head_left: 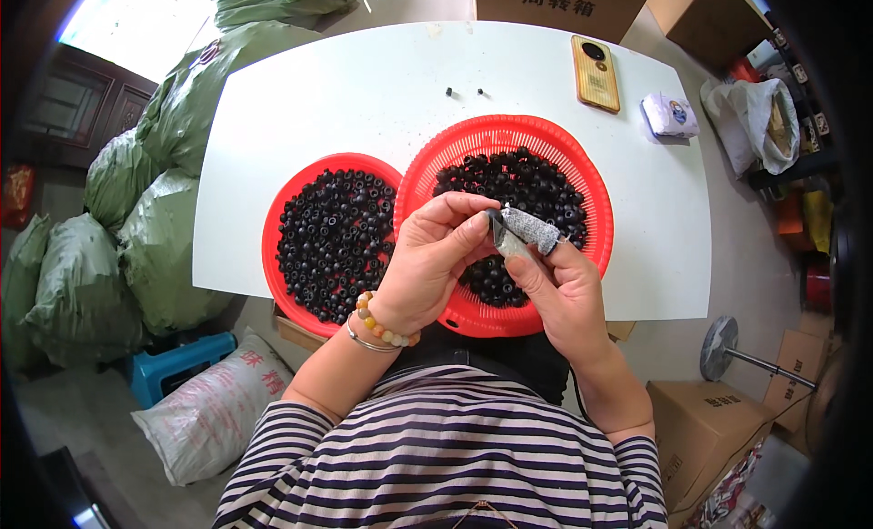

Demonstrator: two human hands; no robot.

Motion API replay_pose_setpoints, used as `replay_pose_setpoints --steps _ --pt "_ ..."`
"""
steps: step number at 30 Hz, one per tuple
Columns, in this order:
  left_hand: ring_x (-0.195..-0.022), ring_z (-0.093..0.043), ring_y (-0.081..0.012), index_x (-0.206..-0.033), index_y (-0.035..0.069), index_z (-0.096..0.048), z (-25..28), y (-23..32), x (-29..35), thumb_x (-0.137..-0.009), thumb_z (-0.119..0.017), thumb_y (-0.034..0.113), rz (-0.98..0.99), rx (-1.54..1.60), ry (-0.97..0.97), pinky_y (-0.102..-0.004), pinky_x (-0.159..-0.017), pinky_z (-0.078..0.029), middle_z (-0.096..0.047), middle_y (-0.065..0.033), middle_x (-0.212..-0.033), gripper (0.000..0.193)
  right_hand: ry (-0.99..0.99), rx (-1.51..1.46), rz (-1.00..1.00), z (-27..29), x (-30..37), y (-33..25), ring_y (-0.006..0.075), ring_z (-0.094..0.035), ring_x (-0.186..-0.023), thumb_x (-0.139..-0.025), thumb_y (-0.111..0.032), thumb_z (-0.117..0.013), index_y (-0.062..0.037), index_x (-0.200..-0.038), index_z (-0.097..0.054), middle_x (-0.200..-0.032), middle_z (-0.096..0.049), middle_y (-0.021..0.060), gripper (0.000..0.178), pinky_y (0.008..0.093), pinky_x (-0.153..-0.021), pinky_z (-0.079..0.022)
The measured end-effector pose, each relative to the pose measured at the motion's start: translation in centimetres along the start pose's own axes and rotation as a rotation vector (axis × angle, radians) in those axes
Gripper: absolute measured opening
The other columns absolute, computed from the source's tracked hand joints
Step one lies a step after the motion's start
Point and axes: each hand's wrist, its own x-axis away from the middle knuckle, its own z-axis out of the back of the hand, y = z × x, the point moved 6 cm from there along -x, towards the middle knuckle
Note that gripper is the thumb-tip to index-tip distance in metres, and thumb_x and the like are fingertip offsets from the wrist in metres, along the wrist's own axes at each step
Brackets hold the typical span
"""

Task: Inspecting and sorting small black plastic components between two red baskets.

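Both my hands meet in front of me, over the red plastic basket (596,179). My left hand (441,247) pinches a small black part (494,216) between thumb and fingertips; a beaded bracelet and a metal bangle circle that wrist. Close against it is my right hand (568,288), its index finger wrapped in a speckled grey cover (530,227). The right fingers are closed around something pale and partly hidden that I cannot make out. Below, small black ring-shaped parts (536,197) fill the basket. More of them (332,233) lie in a smaller red basket (273,256) to the left.
On the white table (364,83) sit two tiny black pieces (449,92), a yellow-backed phone (596,74) and a tissue pack (670,116). Green sacks (91,274) are piled at the left, near a blue stool (177,365) and a white sack (218,411). Cardboard boxes (709,433) stand at right.
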Motion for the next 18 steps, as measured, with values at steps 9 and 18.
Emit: replay_pose_setpoints --steps 9,18 --pt "-0.081 -0.055 -0.0079 -0.096 0.001 -0.056 0.4 0.6 -1.4 -0.083 -0.052 0.002 -0.097 -0.124 0.021 -0.0210 -0.073 -0.046 -0.056 -0.0022 -0.090 0.014 0.036 -0.109 -0.027 0.3 -1.2 0.6 0.0086 -0.050 -0.096 -0.085 -0.008 -0.053 0.0012 -0.115 -0.047 -0.106 -0.055 0.0051 0.032 0.0215 -0.084 -0.039" --pt "-0.081 -0.054 -0.0078 -0.095 0.000 -0.057 0.6 0.9 -2.5 -0.081 -0.053 0.000 -0.151 -0.173 0.051 -0.0208 -0.073 -0.047 -0.054 -0.0027 -0.090 0.015 0.094 -0.110 -0.078 0.4 -2.3 0.8 0.0056 -0.050 -0.092 -0.086 -0.008 -0.050 0.0000 -0.112 -0.049 -0.101 -0.056 0.0032 0.027 0.0192 -0.080 -0.040"
